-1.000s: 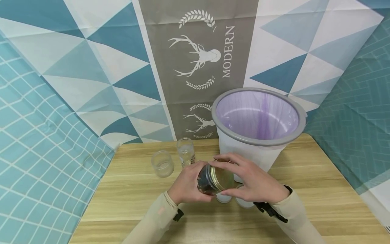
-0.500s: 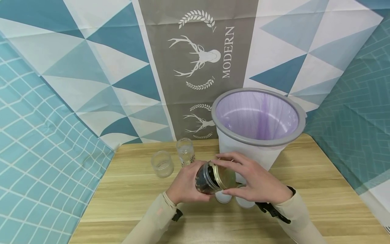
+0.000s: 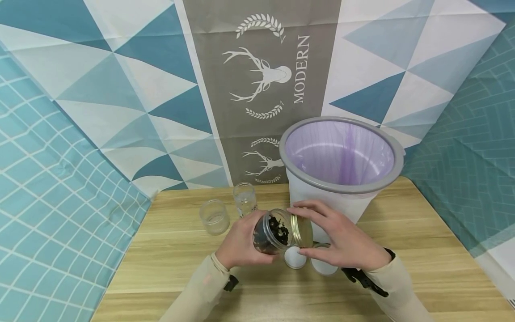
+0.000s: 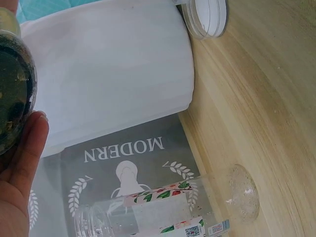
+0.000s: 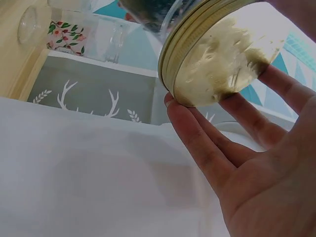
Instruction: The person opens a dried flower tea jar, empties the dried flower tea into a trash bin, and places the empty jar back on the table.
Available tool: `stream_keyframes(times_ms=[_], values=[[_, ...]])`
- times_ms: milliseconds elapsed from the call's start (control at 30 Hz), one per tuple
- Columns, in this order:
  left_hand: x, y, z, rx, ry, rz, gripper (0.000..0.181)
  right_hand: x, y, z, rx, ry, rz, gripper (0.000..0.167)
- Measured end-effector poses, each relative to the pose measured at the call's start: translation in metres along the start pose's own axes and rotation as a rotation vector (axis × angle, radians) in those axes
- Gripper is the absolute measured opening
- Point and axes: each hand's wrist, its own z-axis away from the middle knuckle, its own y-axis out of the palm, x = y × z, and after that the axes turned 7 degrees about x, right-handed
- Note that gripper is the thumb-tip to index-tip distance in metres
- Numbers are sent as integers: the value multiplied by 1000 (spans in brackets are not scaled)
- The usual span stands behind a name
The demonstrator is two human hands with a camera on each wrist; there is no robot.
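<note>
My left hand grips a clear jar, tilted with its mouth to the right; dark dried bits, perhaps tea leaves, show inside. In the left wrist view the jar's base is dark at the left edge, beside my fingers. The fingertips of my right hand pinch a gold lid by its rim, just off the jar's mouth. Close up in the right wrist view, the shiny lid sits between thumb and fingers.
A white bin with a purple liner stands behind my right hand. A tall clear jar with a floral label and a short clear jar stand at the back left. Two round white-topped pieces lie below my hands on the wooden table.
The gold lid has come away from the jar to the right, opening a gap that shows the dark contents. The left hand has shifted slightly left with the jar.
</note>
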Motion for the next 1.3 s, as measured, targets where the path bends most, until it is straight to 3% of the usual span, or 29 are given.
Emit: stream_keyframes(times_ms=[633, 1300], values=[[5, -9, -4, -57, 47, 11, 91, -16, 15, 11, -51, 14, -11, 81], [6, -14, -2, -61, 35, 40, 92, -24, 61, -3, 62, 192, -143, 78]])
